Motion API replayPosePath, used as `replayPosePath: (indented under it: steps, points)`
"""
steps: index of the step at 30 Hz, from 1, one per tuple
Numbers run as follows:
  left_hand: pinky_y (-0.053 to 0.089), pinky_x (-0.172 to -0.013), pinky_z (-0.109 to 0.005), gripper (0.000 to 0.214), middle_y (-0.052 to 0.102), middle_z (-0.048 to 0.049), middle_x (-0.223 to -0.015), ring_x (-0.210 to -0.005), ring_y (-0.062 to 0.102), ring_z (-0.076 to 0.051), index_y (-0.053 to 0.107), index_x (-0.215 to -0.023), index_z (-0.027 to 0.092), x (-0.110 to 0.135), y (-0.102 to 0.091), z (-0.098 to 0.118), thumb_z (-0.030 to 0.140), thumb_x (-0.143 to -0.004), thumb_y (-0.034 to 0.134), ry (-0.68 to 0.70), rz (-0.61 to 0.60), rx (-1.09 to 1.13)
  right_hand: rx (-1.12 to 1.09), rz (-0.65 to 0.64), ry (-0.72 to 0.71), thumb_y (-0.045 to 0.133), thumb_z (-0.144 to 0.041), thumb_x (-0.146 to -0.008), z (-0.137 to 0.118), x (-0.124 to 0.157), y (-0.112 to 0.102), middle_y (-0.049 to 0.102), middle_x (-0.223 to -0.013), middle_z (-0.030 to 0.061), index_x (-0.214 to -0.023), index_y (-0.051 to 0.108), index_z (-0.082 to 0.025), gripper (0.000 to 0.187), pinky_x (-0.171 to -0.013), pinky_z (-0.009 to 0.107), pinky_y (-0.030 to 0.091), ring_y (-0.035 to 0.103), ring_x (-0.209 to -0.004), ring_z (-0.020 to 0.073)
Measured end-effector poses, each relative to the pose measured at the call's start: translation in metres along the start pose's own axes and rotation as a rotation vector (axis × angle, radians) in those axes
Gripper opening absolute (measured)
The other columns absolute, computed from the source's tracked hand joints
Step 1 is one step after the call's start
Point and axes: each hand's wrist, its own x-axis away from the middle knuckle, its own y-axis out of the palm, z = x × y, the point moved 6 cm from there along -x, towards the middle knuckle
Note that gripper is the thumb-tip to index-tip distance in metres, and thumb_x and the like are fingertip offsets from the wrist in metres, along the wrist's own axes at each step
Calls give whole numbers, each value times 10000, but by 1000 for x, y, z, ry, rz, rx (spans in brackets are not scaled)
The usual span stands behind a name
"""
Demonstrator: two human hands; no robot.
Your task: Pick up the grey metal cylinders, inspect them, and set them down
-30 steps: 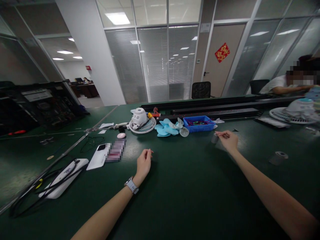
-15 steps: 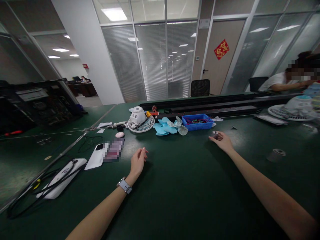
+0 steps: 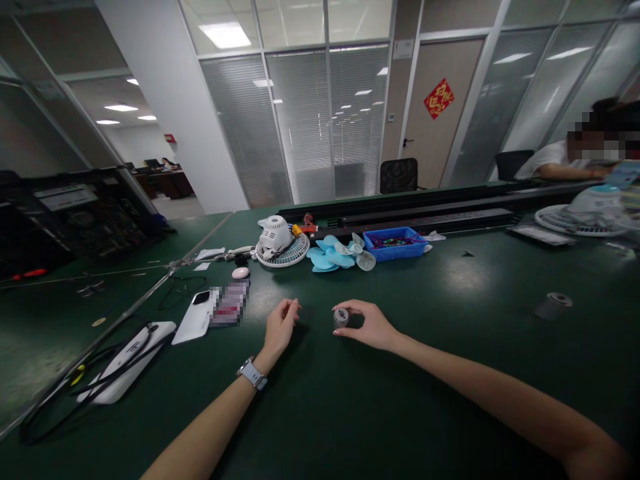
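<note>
Between the thumb and fingers of my right hand [image 3: 370, 325] is a small grey metal cylinder [image 3: 341, 319], upright, with a round detailed top. It is at the middle of the green table [image 3: 310, 407]. Just left of it, apart from the cylinder, is my left hand [image 3: 281, 325], its fingers curled together with nothing visible in them. A watch [image 3: 252, 373] is on the left wrist. Another grey metal cylinder [image 3: 554, 306] stands far to the right, touched by neither hand.
Beyond the hands lie a white fan [image 3: 276, 233], light blue fan blades [image 3: 327, 255] and a blue tray [image 3: 395, 252] of small parts. Left are a white phone [image 3: 196, 316] and a white power strip [image 3: 125, 363] with black cable. A person [image 3: 560, 160] sits at far right.
My right hand has carried the small metal cylinder left and nearer, from the right side to beside my left hand. My left hand has barely moved.
</note>
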Motion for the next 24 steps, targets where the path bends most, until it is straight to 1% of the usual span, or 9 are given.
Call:
replayPosePath:
  steps: [3,5,8,9,11,14,17,21,24]
  points:
    - [432,-623,-273,367,603,2,-692,-626,559,-151,630,-853,195,3,2,10,527,-903,483,60,-36,-77,-31,-66,25,797,-402,-727,7,5,11,672,-1168,47,-1180,653,-242,502,-936,418,534,642,-1040,216]
    - [458,-704,-302,325,665,-31,-807,-725,597,-172,665,-930,202,9,10,28,488,-903,512,184,-123,-162,-39,-66,42,797,-408,-728,14,7,10,672,-1169,45,-1196,641,-240,520,-936,414,530,640,-1038,215]
    - [452,-881,-366,329,694,-61,-1039,-939,613,-210,679,-1144,267,23,28,61,447,-909,535,393,-286,-254,-40,-64,30,794,-410,-732,17,7,9,675,-1151,46,-1174,643,-231,501,-932,405,524,637,-1040,218]
    - [444,-909,-381,347,687,-63,-1099,-1000,605,-220,665,-1198,293,27,34,69,441,-921,519,427,-329,-266,-39,-64,23,791,-409,-735,17,7,9,679,-1134,46,-1161,646,-227,485,-923,400,526,639,-1030,217]
    - [439,-929,-403,341,680,-69,-1132,-1051,592,-239,689,-1180,315,33,44,82,451,-926,508,441,-378,-279,-34,-59,8,785,-403,-744,16,8,11,686,-1092,43,-1143,649,-223,458,-898,390,531,648,-995,213]
    - [460,-901,-409,312,684,-82,-1085,-1021,600,-254,748,-1064,308,33,52,87,478,-895,549,372,-375,-214,-18,-53,-2,775,-392,-757,16,8,12,688,-1069,37,-1155,642,-227,451,-875,380,533,651,-969,207]
    - [475,-880,-397,280,694,-76,-1024,-975,610,-246,766,-988,284,31,53,86,473,-867,599,324,-337,-127,12,-38,-5,779,-395,-753,17,9,12,686,-1067,40,-1154,641,-220,459,-869,374,533,650,-961,204]
    - [469,-899,-396,289,707,-66,-1007,-989,600,-241,758,-997,270,30,41,84,469,-884,581,339,-221,-129,32,-27,-10,785,-393,-743,17,9,12,685,-1078,43,-1165,635,-219,480,-884,376,532,649,-965,202]
    - [461,-875,-378,284,696,-61,-977,-957,589,-229,763,-1004,275,28,30,73,473,-862,617,355,-186,-191,31,-31,-8,779,-396,-747,17,10,11,681,-1115,46,-1168,639,-223,477,-904,382,527,646,-994,205]
